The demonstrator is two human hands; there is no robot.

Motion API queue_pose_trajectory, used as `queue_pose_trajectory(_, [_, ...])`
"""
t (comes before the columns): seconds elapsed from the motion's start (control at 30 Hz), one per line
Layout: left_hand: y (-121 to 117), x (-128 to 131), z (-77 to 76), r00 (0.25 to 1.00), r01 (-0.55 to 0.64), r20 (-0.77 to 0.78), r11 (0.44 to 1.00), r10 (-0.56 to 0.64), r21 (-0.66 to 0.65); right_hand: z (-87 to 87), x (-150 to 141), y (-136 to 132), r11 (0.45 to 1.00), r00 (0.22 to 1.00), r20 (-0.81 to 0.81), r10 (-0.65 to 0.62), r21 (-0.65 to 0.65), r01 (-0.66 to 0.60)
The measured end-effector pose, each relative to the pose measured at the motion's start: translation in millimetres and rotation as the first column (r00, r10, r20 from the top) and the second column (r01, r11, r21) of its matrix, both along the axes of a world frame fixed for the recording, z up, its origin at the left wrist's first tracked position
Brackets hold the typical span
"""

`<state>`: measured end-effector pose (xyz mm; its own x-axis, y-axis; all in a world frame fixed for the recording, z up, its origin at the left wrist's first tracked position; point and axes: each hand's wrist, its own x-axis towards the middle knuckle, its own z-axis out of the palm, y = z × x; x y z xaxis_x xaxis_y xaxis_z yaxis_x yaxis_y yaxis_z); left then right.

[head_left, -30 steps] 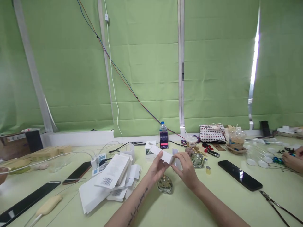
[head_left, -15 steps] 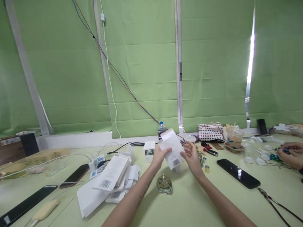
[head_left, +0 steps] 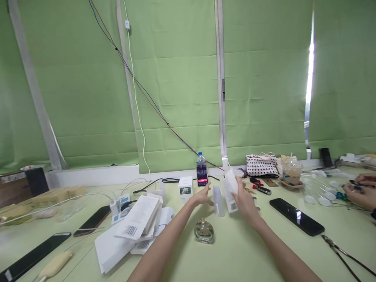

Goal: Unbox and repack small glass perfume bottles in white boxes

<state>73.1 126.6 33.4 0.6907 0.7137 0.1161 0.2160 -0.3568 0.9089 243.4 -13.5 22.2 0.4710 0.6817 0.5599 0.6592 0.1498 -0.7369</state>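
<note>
My right hand (head_left: 244, 199) grips a white cardboard box (head_left: 229, 188) with a barcode near its lower end, held tilted above the table. Empty, my left hand (head_left: 203, 196) has its fingers apart, just left of a pale translucent piece (head_left: 217, 201) standing on the table. In front of both hands stands a round glass perfume bottle (head_left: 204, 232) with a gold-coloured neck. Behind my left hand is a small white box (head_left: 185, 189) with a white flower picture.
Flattened white boxes (head_left: 138, 219) are piled on the left. A phone (head_left: 202, 174) leans on a water bottle (head_left: 200, 157) at the back. On the right lie a black phone (head_left: 296, 216), pliers (head_left: 337, 248) and a drink cup (head_left: 292, 172); another person's hands (head_left: 360, 192) work beyond.
The white box was turned from edge-on to its printed face, then passed from both hands into my right hand and moved right. My left hand has let go of it.
</note>
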Motion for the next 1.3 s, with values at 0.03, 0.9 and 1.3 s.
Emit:
queue_pose_trajectory(0.03, [0.4,3.8,-3.7,0.999,0.044,-0.011,0.998,-0.044,-0.033,-4.2,-5.9,1.8,0.998,0.997,0.055,0.055,-0.028,-0.054])
queue_pose_trajectory(0.9, [-58.0,-0.6,-1.7,0.881,-0.083,0.406,0.923,0.244,-0.375,-14.6,-10.9,10.2,0.932,0.883,-0.297,0.363,0.140,-0.336])
queue_pose_trajectory(1.3, [-67.8,-63.5,55.5,0.835,-0.307,0.501,0.948,0.229,0.079,-19.6,-28.3,3.2,0.970,0.972,-0.099,0.211,0.140,-0.196])
